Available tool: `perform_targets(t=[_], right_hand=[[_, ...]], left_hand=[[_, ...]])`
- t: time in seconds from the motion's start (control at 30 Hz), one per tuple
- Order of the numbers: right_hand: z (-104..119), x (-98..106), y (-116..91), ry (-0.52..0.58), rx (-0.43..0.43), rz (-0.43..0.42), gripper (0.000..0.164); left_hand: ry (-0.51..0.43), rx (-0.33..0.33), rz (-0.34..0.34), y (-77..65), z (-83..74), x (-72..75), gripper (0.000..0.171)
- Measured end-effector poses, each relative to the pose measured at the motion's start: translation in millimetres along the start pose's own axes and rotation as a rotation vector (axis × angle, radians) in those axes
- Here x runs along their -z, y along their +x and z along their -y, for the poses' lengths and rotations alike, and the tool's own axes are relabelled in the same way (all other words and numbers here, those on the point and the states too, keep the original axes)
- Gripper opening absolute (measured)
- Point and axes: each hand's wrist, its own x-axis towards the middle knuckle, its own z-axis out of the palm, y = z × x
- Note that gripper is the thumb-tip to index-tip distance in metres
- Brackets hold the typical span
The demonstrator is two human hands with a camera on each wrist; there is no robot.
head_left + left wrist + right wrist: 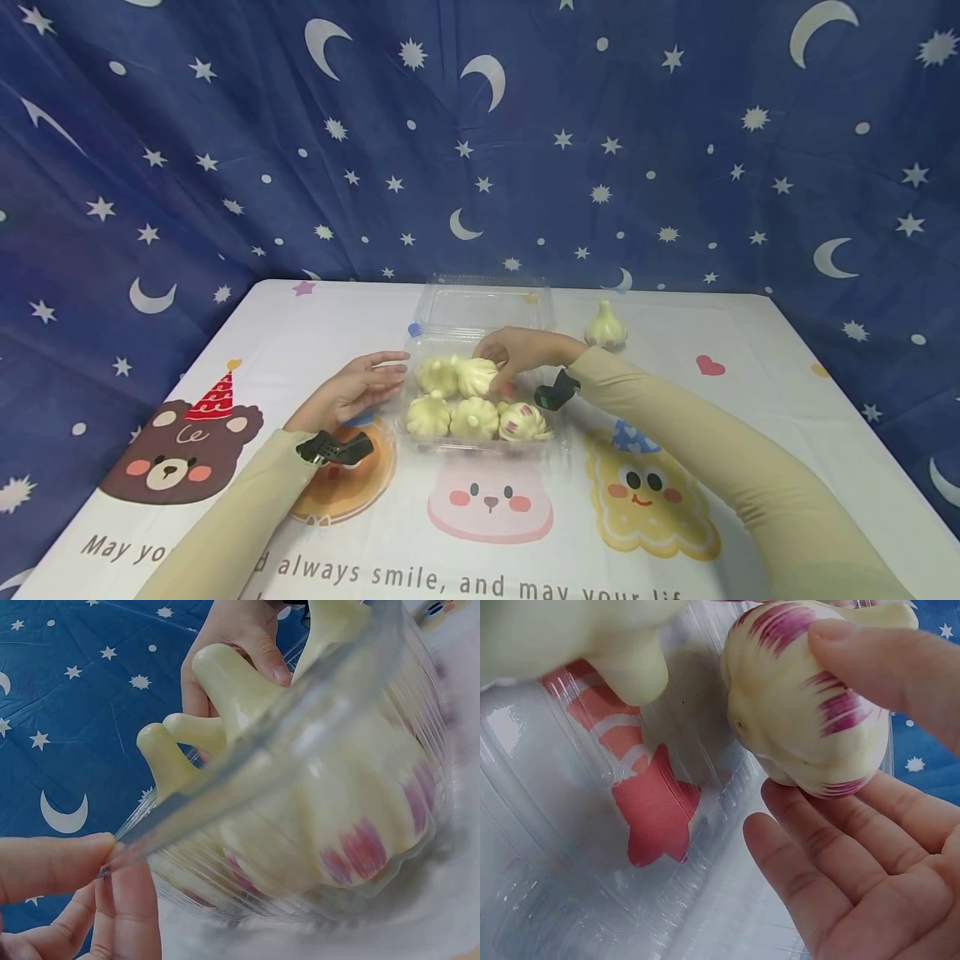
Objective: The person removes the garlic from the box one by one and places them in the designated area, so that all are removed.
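A clear plastic box stands on the table with its lid folded back. My left hand is at the box's left side; in the left wrist view its thumb and fingertips pinch the clear rim. My right hand reaches into the box and holds a garlic bulb with purple streaks, thumb on top and fingers underneath. Beside it in the back row sits another pale garlic bulb. Three more garlic bulbs line the front row.
One garlic bulb stands upright on the table, right of the lid. The white tablecloth carries printed cartoon figures and lettering. A blue curtain with moons and stars hangs behind the table's back edge.
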Motion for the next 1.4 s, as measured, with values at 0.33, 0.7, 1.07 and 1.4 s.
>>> perform_targets(t=[0.33, 0.7, 1.07, 1.4], right_hand=[[-1, 1, -1, -0.052, -0.016, -0.008, 0.052], [4, 10, -10, -0.07, -0.011, -0.037, 0.052], [14, 24, -33, -0.099, 0.029, -0.072, 0.052], [13, 37, -65, -0.04, 0.071, -0.118, 0.054]], left_hand=[[-0.014, -0.003, -0.004, -1.9, 0.5, -1.6, 0.058], [0.008, 0.017, -0.002, -0.5, 1.2, -1.7, 0.061], [-0.015, 0.005, 0.009, -3.0, -0.3, -0.9, 0.061], [-0.042, 0.0, 0.036, -3.1, -1.5, -0.4, 0.061]])
